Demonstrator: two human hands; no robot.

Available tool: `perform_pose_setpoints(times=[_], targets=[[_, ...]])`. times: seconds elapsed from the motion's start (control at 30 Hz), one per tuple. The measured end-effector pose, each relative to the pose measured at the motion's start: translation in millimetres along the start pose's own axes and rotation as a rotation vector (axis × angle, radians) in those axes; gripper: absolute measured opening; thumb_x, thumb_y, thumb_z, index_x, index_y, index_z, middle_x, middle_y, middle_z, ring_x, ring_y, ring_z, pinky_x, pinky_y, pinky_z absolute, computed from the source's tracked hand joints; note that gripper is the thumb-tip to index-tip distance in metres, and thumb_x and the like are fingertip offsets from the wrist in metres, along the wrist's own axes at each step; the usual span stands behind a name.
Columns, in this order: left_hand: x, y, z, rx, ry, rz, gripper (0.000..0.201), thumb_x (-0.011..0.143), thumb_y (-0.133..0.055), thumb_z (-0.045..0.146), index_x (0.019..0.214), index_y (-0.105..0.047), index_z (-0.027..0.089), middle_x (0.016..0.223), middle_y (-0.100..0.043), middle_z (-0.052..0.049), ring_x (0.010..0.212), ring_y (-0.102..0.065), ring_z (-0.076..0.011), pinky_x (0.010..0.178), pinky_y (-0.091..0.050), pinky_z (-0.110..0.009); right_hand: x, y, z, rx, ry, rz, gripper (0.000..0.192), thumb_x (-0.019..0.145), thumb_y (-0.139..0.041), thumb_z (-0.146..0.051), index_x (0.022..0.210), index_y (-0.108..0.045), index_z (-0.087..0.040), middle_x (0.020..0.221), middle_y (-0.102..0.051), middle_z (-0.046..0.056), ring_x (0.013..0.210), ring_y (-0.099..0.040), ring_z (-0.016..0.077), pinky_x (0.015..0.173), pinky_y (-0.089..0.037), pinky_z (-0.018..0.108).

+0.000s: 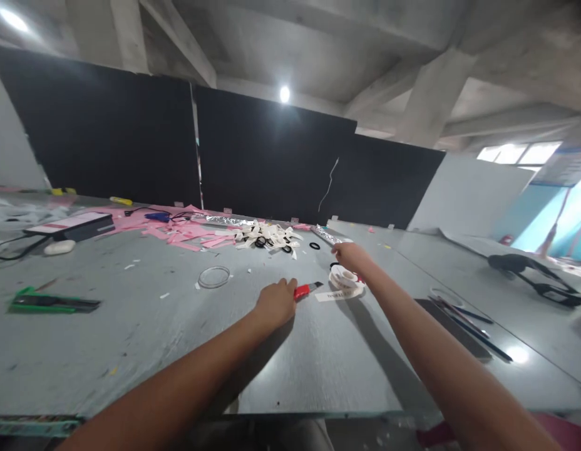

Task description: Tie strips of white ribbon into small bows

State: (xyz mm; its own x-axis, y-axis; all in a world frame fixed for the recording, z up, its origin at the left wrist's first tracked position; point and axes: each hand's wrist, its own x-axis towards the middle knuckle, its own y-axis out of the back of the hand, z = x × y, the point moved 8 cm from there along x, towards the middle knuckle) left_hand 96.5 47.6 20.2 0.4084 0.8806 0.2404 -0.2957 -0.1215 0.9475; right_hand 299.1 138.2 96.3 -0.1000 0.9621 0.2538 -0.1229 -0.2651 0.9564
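My left hand [277, 302] is closed around a red utility knife [302, 292], near the middle of the table. Its blade sticks out to the right. My right hand [350, 258] is reaching farther out, its fingers curled together; whatever they may hold is hidden. Just below it a roll of white printed label tape [341, 277] lies on the table, with a loose lettered end [332, 296] pointing left towards the blade. Beyond my right hand lies a silvery foil strip [326, 235]. A black ring [314, 246] rests to its left.
White scraps [268, 234] and pink strips [178, 235] are heaped at the back. Leftward lie a clear ring [214, 277], a green cutter [56, 303] and a dark box-shaped device [79, 225]. Pens [473, 329] and a black strapped object [537, 275] are at the right.
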Motion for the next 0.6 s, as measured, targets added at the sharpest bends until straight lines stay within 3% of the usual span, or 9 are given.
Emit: perform_pose_setpoints(times=[0.13, 0.3, 0.43, 0.53, 0.6], targets=[[2, 6.0, -28, 0.047, 0.105, 0.024, 0.029, 0.083, -0.048, 0.032, 0.109, -0.054, 0.019, 0.099, -0.063, -0.015, 0.087, -0.063, -0.0283, 0.071, -0.046, -0.036, -8, -42, 5, -0.059, -0.010, -0.121, 0.039, 0.084, -0.050, -0.023, 0.120, -0.061, -0.014, 0.118, -0.063, 0.019, 0.109, -0.058, 0.0272, 0.089, -0.041, 0.034], [9, 7.8, -45, 0.037, 0.097, 0.058, 0.030, 0.085, -0.043, 0.030, 0.111, -0.053, 0.019, 0.100, -0.063, -0.015, 0.087, -0.063, -0.0289, 0.072, -0.046, -0.039, 7, -64, -1, -0.049, -0.050, -0.165, 0.031, 0.087, -0.047, -0.024, 0.099, -0.069, -0.006, 0.102, -0.067, 0.023, 0.096, -0.063, 0.0261, 0.081, -0.043, 0.032], [20, 6.3, -49, 0.013, 0.075, 0.046, 0.030, 0.084, -0.044, 0.031, 0.109, -0.055, 0.019, 0.101, -0.063, -0.015, 0.089, -0.062, -0.0295, 0.074, -0.046, -0.040, 25, -46, -1, -0.009, -0.037, -0.123, 0.032, 0.091, -0.043, -0.028, 0.098, -0.069, -0.010, 0.104, -0.067, 0.018, 0.095, -0.062, 0.0232, 0.078, -0.042, 0.029], [32, 3.9, -51, -0.013, 0.063, 0.051, 0.029, 0.082, -0.048, 0.035, 0.105, -0.057, 0.020, 0.101, -0.062, -0.014, 0.094, -0.059, -0.0297, 0.077, -0.046, -0.040, 35, -10, 7, 0.127, -0.030, 0.081, 0.032, 0.092, -0.043, -0.031, 0.099, -0.069, -0.015, 0.103, -0.067, 0.012, 0.094, -0.060, 0.0202, 0.077, -0.040, 0.026], [44, 1.8, -51, -0.040, 0.046, 0.059, 0.029, 0.081, -0.051, 0.040, 0.101, -0.058, 0.021, 0.100, -0.062, -0.013, 0.097, -0.057, -0.0300, 0.080, -0.045, -0.040, 37, 4, 9, 0.213, 0.012, 0.119, 0.025, 0.088, -0.050, -0.030, 0.093, -0.070, -0.016, 0.097, -0.068, 0.009, 0.090, -0.060, 0.0192, 0.077, -0.040, 0.026]])
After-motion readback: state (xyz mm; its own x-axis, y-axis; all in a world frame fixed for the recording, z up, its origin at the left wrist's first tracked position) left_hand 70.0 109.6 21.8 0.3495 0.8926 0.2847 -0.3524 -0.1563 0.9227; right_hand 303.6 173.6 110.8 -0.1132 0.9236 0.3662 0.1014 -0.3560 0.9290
